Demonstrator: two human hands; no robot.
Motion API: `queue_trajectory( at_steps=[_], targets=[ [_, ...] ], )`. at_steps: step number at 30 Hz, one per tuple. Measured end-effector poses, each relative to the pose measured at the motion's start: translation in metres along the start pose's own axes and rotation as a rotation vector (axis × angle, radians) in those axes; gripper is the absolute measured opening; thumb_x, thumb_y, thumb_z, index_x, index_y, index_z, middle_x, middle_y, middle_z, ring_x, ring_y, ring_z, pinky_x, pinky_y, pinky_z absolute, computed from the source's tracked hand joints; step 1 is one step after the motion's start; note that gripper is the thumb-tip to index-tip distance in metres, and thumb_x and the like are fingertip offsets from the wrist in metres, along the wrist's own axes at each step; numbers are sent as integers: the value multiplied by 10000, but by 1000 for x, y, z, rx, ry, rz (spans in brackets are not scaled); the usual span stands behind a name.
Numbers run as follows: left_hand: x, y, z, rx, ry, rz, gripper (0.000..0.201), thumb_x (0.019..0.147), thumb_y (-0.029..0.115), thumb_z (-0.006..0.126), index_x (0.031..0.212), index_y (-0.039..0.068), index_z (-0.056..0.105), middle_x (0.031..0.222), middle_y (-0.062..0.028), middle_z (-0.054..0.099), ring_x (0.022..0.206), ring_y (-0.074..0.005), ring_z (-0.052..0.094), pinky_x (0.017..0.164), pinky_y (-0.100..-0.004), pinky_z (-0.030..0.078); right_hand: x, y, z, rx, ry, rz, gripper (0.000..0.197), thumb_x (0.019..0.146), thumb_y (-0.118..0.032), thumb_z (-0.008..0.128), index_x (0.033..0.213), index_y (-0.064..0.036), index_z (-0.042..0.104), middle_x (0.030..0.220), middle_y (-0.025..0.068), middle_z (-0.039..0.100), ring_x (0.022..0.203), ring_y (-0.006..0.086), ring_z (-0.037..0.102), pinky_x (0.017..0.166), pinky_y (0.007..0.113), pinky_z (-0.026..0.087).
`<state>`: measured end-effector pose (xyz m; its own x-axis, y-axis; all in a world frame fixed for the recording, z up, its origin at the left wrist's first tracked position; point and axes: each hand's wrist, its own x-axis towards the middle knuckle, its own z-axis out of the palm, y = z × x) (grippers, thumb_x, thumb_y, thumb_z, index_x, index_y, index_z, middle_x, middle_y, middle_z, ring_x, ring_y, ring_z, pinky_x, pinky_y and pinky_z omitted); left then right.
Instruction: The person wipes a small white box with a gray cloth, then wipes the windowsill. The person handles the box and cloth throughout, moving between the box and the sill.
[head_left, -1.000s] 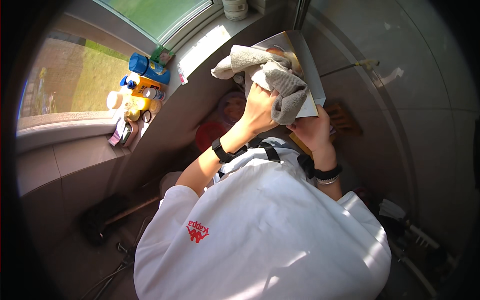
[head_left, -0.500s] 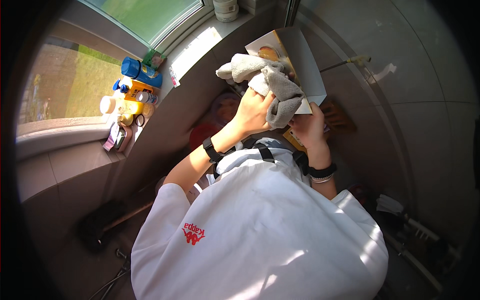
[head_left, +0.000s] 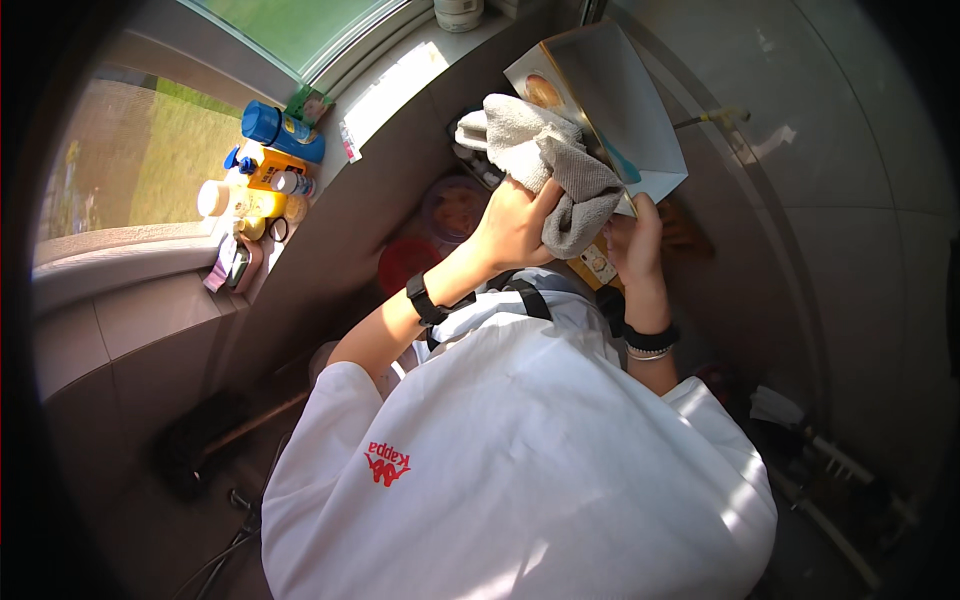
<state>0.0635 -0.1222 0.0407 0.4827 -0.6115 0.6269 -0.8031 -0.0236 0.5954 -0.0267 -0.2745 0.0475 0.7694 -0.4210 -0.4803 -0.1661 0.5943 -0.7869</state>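
Note:
My left hand (head_left: 507, 228) is closed around a bunched grey towel (head_left: 582, 180), whose lighter end spreads out ahead of my fingers. The towel lies against a white box-like piece (head_left: 650, 110) with thin gold edges; its inner faces look glossy and its full shape is hard to make out. Gripping the near corner of that piece is my right hand (head_left: 638, 242), with thumb up along the edge and the other fingers mostly hidden. A round orange-brown patch shows on the face beyond the towel.
A blue bottle (head_left: 283, 132), an orange pump bottle (head_left: 268, 168) and other small containers crowd the window sill at left. A white tub (head_left: 458, 14) stands at its far end. Below are a red basin (head_left: 408, 266) and a brush-like tool (head_left: 215, 440). A yellow-tipped rod (head_left: 715, 117) is beyond the box-like piece.
The white box-like piece and the towel have shifted slightly right, and the piece has tilted, showing more of its inner face. My right hand has moved right with it.

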Motion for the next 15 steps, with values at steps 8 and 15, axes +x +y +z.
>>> queue_trajectory(
  at_steps=[8, 15],
  targets=[
    [4, -7, -4, -33, 31, -53, 629, 627, 189, 681, 1177, -38, 477, 1143, -262, 505, 1041, -452, 495, 886, -457, 428, 1, -1, 3, 65, -134, -42, 328, 905, -263, 372, 1096, -59, 545, 1051, 51, 595, 900, 161, 573, 768, 317, 449],
    [-4, 4, 0, -6, -87, 60, 561, 659, 275, 663, 1124, -12, 535, 1169, -255, 483, 1079, -442, 472, 919, -474, 405, 2, 0, -3, 90, -167, 19, 449, 934, -317, 311, 1247, -28, 450, 1236, 120, 513, 1157, 244, 479, 1000, 416, 356]
  ],
)
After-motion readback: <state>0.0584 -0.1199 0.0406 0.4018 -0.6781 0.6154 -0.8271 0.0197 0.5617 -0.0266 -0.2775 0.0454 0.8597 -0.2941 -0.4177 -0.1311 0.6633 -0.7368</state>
